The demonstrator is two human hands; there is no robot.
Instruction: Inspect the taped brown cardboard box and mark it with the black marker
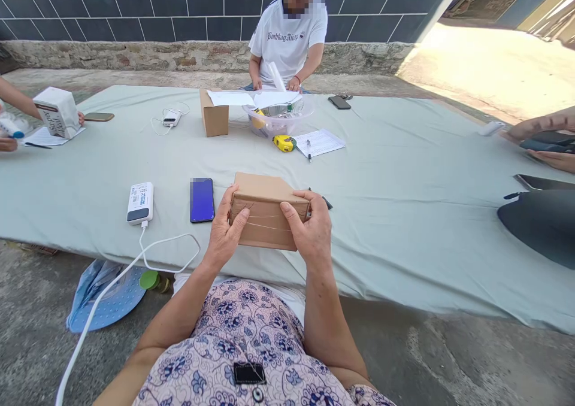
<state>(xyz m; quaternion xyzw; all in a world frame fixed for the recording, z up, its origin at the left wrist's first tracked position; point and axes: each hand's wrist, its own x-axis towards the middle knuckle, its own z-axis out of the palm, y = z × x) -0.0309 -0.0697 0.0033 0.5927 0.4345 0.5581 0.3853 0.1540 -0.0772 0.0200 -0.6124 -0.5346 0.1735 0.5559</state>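
Place: the bench [386,226] had a pale green cloth top, outside by a tiled wall [211,11].
Hands: the left hand [226,233] and right hand [306,232] reached out on bent arms, one at each side.
Fingers: clamped on a cardboard box [265,217].
Box: in both hands, over the bench's near part.

A power bank [140,203] and a phone [202,200] lie on the desk [404,262]. Farther off sit a tape measure [284,144] and a clear bowl [278,118].

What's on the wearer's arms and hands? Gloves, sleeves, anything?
No gloves: the left hand and right hand are bare, and no wristbands show. The forearms are uncovered. A short-sleeved pale pink blouse with a navy floral print covers the upper body, with a small black rectangular patch and a round dark button at the front.
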